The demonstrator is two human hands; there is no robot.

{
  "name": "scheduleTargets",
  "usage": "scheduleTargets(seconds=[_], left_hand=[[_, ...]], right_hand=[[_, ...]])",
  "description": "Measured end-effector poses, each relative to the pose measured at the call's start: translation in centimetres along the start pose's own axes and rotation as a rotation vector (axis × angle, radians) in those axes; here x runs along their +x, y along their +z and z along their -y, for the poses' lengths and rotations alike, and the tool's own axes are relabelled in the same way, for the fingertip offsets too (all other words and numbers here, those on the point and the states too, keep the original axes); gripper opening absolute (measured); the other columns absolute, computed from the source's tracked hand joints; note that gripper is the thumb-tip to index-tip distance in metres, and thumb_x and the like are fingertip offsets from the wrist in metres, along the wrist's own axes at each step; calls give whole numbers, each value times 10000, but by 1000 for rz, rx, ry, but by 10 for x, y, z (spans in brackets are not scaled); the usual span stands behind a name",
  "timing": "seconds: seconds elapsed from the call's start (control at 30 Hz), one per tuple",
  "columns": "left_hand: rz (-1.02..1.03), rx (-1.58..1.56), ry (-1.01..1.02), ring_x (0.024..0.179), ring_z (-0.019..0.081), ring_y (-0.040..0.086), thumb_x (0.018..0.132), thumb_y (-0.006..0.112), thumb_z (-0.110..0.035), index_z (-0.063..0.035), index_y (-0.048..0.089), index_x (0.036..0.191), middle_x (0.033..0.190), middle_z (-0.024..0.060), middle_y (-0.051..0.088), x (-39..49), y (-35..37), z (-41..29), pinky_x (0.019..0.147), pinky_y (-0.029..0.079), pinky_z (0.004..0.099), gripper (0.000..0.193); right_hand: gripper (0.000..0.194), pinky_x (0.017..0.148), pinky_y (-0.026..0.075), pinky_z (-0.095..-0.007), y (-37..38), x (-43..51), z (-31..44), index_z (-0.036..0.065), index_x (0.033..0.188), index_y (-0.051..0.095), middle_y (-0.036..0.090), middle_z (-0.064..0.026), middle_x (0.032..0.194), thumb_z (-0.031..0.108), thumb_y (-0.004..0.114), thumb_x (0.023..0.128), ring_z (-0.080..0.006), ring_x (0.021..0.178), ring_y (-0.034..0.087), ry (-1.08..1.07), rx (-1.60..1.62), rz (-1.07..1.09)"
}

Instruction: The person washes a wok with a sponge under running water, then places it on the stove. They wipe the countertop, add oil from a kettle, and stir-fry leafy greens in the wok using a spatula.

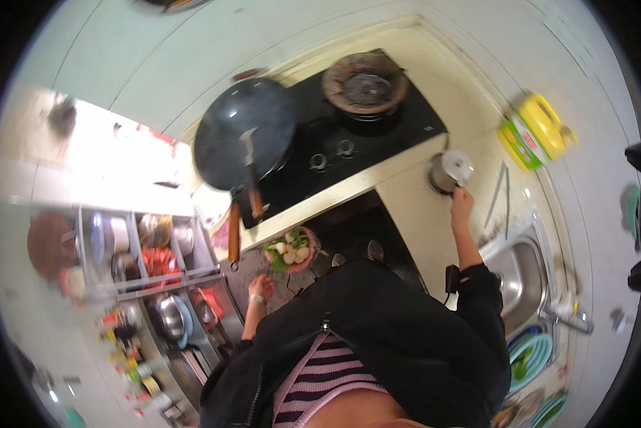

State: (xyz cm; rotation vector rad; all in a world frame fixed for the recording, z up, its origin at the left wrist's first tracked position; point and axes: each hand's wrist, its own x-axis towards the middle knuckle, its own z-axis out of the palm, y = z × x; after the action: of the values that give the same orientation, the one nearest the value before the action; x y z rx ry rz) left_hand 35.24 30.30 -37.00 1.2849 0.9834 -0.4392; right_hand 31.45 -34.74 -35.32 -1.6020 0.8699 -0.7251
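My right hand (462,204) grips the handle of a lidded metal pot (454,168) on the pale counter, right of the black gas hob (323,134). Low on the other side, my left hand (261,289) hangs with nothing visible in it and its fingers loosely bent; a band circles the wrist. A dark wok (234,128) occupies the hob's left burner, its wooden handle (234,232) pointing towards me. Inside the wok leans a spatula (249,147) with a wooden grip. Near my feet, a pink basket (314,249) holds peeled round vegetables and green leaves.
A yellow oil jug (537,131) stands by the right wall, with chopsticks (505,198) lying nearby. Closer to me are a steel sink (523,278) and a turquoise basket (537,361) with greens. Pulled-out drawers (218,270) and several bottles (133,353) are at left. The right burner (366,88) bears no pan.
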Motion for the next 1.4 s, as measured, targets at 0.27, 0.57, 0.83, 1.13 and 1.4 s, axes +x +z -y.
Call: scheduleTargets(seconds=[0.27, 0.57, 0.83, 1.13, 1.4], left_hand=[[-114, -14, 316, 436, 183, 511, 864, 549, -203, -42, 539, 816, 650, 61, 538, 37, -27, -95, 365, 449, 313, 168], [-250, 56, 441, 483, 129, 499, 833, 557, -140, -33, 556, 942, 639, 36, 527, 157, -23, -222, 411, 424, 265, 153], [323, 1263, 1509, 841, 278, 595, 874, 503, -215, -6, 567, 1079, 903, 149, 610, 162, -54, -243, 694, 493, 375, 300], [-296, 1436, 1740, 732, 411, 577, 873, 570, -321, 4, 589, 998, 845, 229, 622, 132, -91, -237, 623, 467, 444, 349], [41, 260, 660, 796, 227, 587, 819, 615, -186, 93, 428, 1137, 955, 190, 572, 33, -141, -109, 588, 503, 283, 463]], right_hand=[[262, 473, 293, -270, -2, 11, -17, 61, 656, 463, 411, 13, 595, 197, 433, 879, -88, 541, 370, 46, 129, 9], [384, 843, 412, -400, -50, -71, 19, -32, 1028, 542, 545, -179, 987, 314, 400, 942, -283, 934, 525, -174, -540, -212], [332, 579, 462, -275, -115, -307, 6, 57, 1121, 450, 512, -79, 928, 339, 438, 946, -141, 689, 544, 7, -457, -362], [265, 558, 482, -294, -169, -391, 45, -15, 954, 498, 494, -158, 906, 243, 443, 938, -192, 591, 564, 166, -256, -649], [243, 506, 454, -247, -328, -345, 13, 24, 948, 504, 512, -41, 765, 263, 465, 941, -107, 560, 531, 40, -182, -867]])
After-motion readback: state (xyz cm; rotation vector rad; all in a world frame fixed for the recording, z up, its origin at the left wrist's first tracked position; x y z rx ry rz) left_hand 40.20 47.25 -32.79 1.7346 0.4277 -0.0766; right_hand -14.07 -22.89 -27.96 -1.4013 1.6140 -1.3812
